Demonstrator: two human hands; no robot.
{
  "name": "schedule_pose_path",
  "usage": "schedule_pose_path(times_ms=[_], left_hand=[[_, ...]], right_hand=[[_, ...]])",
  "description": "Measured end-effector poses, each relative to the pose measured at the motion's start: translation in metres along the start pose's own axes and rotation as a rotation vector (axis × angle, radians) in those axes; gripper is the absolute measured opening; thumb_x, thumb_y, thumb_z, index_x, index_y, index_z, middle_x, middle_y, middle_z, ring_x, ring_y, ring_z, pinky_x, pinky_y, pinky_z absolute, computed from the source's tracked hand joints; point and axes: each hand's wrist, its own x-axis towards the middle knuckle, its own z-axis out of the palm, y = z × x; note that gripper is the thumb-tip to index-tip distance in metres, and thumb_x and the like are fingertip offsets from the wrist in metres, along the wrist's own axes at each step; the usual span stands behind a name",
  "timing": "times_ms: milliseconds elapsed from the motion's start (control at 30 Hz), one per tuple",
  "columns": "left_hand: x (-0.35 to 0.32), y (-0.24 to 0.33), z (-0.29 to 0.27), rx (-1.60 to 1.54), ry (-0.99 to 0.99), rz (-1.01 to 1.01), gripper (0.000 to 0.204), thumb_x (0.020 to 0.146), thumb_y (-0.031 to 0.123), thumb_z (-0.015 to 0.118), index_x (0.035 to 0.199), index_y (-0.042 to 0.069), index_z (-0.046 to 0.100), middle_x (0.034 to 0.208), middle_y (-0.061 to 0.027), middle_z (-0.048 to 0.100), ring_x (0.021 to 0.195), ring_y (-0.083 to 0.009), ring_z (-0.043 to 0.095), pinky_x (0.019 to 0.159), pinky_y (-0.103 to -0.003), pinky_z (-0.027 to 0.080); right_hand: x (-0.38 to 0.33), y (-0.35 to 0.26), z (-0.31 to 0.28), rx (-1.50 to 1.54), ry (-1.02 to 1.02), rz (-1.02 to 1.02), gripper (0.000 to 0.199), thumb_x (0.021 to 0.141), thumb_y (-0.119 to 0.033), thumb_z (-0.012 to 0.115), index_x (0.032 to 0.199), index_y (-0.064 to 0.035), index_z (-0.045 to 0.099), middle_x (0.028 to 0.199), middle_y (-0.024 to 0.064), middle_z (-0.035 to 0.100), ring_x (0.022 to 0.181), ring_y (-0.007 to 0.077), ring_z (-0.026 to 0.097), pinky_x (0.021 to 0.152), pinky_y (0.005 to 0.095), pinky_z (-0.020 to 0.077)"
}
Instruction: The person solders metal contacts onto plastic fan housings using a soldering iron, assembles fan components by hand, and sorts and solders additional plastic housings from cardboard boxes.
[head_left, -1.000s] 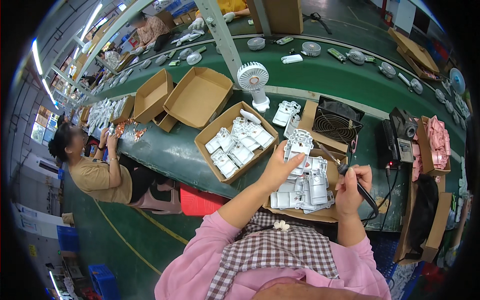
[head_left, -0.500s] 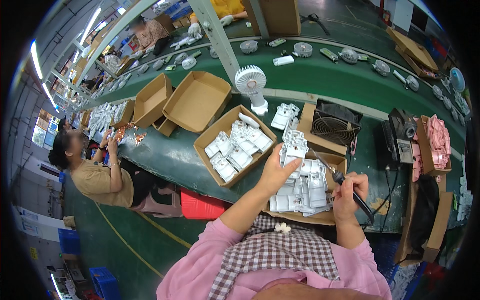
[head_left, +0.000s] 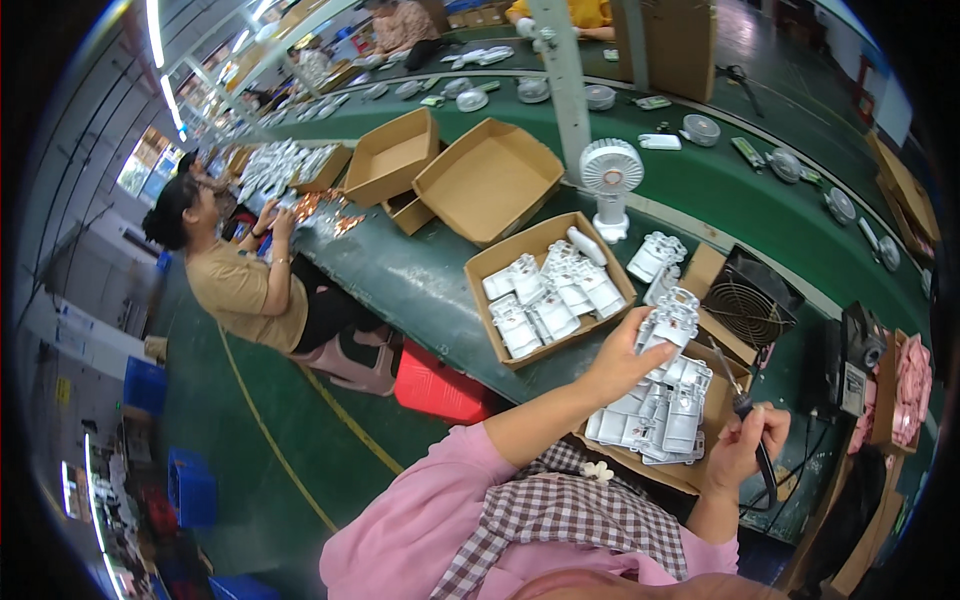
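Observation:
My left hand (head_left: 622,362) grips a white plastic housing (head_left: 672,318), holding it tilted above an open cardboard box (head_left: 640,465). More white housings (head_left: 655,420) lie heaped in that box. My right hand (head_left: 748,445) is closed round the dark handle of a soldering iron (head_left: 741,400). Its thin metal tip points up toward the held housing, with a small gap between them. Left of my hands, a second cardboard box (head_left: 585,325) holds several white housings (head_left: 550,290). A few more housings (head_left: 657,257) lie on the bench just beyond.
A white handheld fan (head_left: 611,185) stands behind the boxes. A black fan unit (head_left: 750,300) and cables are at the right, near pink parts (head_left: 910,390). Two cardboard trays (head_left: 490,180) lie back left. A co-worker (head_left: 245,280) sits at the left. Fan parts line the green conveyor (head_left: 690,185).
My view has swung to the left, so the bench appears shifted right. Both hands keep the same hold, and the iron's tip stays near the housing.

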Motion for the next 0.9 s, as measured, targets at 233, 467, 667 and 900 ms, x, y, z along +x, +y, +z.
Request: schedule_pose_path(times_ms=[233,467,667,900], left_hand=[[0.002,0.006,-0.001,0.023,-0.047,0.010,0.049,0.086,0.019,0.070,0.126,0.001,0.050,0.110,-0.0032,0.059,0.100,-0.0096,0.053,0.089,-0.025,0.043],[0.000,0.009,0.002,0.152,0.015,0.005,0.051,0.085,0.020,0.070,0.126,0.000,0.047,0.110,-0.0070,0.059,0.101,-0.0115,0.054,0.089,-0.027,0.044],[-0.003,0.017,0.004,0.238,-0.015,-0.068,0.042,0.084,0.019,0.071,0.117,-0.002,0.055,0.103,-0.0067,0.063,0.093,-0.0102,0.058,0.082,-0.026,0.047],[-0.004,0.017,0.005,0.270,-0.005,-0.038,0.049,0.083,0.023,0.071,0.121,-0.002,0.055,0.105,-0.0117,0.065,0.094,-0.0150,0.061,0.082,-0.029,0.048]], right_hand=[[-0.002,0.000,-0.001,-0.014,0.002,-0.084,0.019,0.091,-0.012,0.055,0.080,-0.0067,0.040,0.065,0.0022,0.042,0.051,0.0059,0.037,0.044,0.0176,0.0284],[-0.008,-0.003,-0.005,-0.026,-0.020,-0.055,0.019,0.091,-0.013,0.056,0.080,-0.0085,0.042,0.068,-0.0002,0.044,0.054,0.0041,0.038,0.043,0.0160,0.0277],[-0.009,-0.003,-0.009,-0.022,-0.053,-0.052,0.019,0.091,-0.011,0.056,0.080,-0.0075,0.041,0.069,0.0008,0.043,0.055,0.0055,0.037,0.045,0.0173,0.0291],[-0.002,0.001,-0.007,0.006,-0.036,-0.113,0.019,0.091,-0.010,0.056,0.080,-0.0074,0.041,0.067,0.0004,0.041,0.053,0.0051,0.036,0.042,0.0177,0.0269]])
